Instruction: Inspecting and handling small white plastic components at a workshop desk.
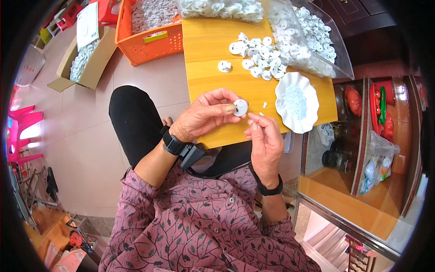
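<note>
Over the near part of the yellow table my left hand (199, 113) pinches a round white plastic piece (241, 108) between thumb and fingers, its flat face turned up. Close beside it, to the right, my right hand (266, 143) has thumb and forefinger pressed together; whatever is between them is too small to make out. Two tiny white pegs (265, 104) lie on the wood near my right fingertips. A scalloped white dish (307, 121) to the right holds a heap of small pale-blue pieces (295, 100). Beyond my hands lie a loose pile of similar white pieces (263, 59) and a single one (224, 66).
Clear bags of white parts (222, 10) and a clear bin (346, 63) line the far side of the table (204, 50). An orange crate (149, 47) and a cardboard box (97, 68) stand at far left. Shelves (349, 190) flank the right side.
</note>
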Available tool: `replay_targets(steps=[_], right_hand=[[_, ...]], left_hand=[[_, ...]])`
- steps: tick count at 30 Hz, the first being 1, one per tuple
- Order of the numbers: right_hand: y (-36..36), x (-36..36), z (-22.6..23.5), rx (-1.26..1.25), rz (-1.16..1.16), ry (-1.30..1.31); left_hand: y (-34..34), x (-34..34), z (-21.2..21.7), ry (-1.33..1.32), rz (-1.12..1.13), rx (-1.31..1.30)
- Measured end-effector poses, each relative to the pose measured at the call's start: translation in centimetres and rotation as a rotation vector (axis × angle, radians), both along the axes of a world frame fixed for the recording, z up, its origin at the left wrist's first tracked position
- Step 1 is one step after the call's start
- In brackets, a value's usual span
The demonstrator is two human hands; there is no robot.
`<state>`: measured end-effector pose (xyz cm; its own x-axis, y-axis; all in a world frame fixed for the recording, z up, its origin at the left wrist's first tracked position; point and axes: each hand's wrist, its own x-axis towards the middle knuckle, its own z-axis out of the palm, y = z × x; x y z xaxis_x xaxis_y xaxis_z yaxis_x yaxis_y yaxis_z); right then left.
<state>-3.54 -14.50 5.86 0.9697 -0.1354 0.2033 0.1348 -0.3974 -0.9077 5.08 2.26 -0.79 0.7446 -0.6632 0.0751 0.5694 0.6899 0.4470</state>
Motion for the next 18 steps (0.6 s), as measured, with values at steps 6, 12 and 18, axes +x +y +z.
replay_targets(steps=[6,12,18], right_hand=[[0.3,0.5,0.5,-0.023,0.019,0.000],[0.8,0.9,0.9,0.252,-0.040,0.115],[0.9,1.4,1.3,0.277,-0.115,0.133]], left_hand=[[-0.2,-0.2,-0.1,-0.017,-0.001,-0.015],[-0.1,-0.2,0.2,-0.049,0.000,0.018],[-0.1,-0.4,0.4,-0.059,0.010,0.054]])
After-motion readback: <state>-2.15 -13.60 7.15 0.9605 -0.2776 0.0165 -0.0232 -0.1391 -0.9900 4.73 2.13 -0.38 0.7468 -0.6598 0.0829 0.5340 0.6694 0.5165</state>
